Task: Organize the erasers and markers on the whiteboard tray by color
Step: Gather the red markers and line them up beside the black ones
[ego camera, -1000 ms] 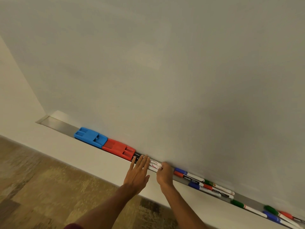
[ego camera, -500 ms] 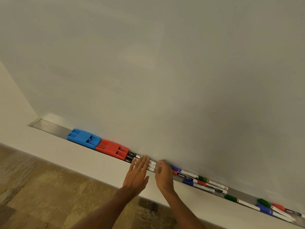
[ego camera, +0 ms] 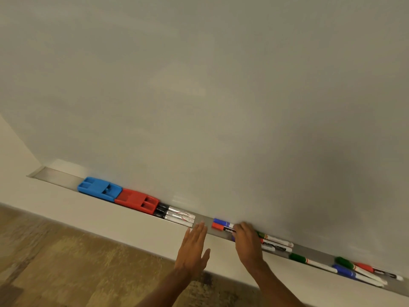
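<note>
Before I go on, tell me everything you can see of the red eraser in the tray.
The red eraser is a flat block of what looks like moulded plastic, with rectangular recesses in its top. It lies flat along the tray, left end against the blue eraser, right end against the black-capped markers. The left hand and right hand are clear of it.
</note>
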{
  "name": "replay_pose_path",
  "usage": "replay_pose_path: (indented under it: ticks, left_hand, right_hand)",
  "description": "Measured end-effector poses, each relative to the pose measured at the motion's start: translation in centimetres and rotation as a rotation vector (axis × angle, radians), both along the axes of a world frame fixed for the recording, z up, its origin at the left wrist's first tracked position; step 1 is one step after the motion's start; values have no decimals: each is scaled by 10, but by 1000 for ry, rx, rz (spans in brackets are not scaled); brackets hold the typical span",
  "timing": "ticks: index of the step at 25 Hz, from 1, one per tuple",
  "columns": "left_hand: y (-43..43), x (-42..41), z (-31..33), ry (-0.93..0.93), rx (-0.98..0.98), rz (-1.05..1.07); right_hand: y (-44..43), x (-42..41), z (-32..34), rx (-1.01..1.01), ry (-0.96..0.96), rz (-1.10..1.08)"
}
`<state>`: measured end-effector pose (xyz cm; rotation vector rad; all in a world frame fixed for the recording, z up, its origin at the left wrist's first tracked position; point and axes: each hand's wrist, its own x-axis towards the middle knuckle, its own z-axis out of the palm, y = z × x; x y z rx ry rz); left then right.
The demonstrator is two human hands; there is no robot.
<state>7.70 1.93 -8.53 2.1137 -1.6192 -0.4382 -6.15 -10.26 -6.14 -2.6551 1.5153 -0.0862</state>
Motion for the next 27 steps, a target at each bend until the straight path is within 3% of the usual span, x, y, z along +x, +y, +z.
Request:
replay_pose_path:
  ticks: [2, 6, 10, 16, 18, 21, 23, 27]
  left_hand:
    - [-3, -12, 9, 233, -44, 93]
    - [-17, -20, 22, 894, -110, 440]
    - [-22, -16, 25, 1300, -185, 643]
    - [-33, -29, 31, 1543, -297, 671]
    - [-40, -36, 32, 1617, -311, 661]
    - [-51, -47, 32, 1755, -338, 713]
    - [-55, -56, 36, 1836, -359, 766]
    - [-54, -74, 47, 1914, -392, 815]
  right_hand:
    - [-3, 4, -2, 20, 14, 32]
    - [-6, 9, -2, 36, 53, 55]
    - [-6, 8, 2, 57, 62, 127]
    - [5, 8, 15, 69, -155, 150]
    - [10, 6, 20, 56, -151, 226]
    - [12, -5, 26, 174, -260, 269]
    - [6, -21, 27, 230, -372, 230]
    - [-19, -77, 25, 144, -436, 52]
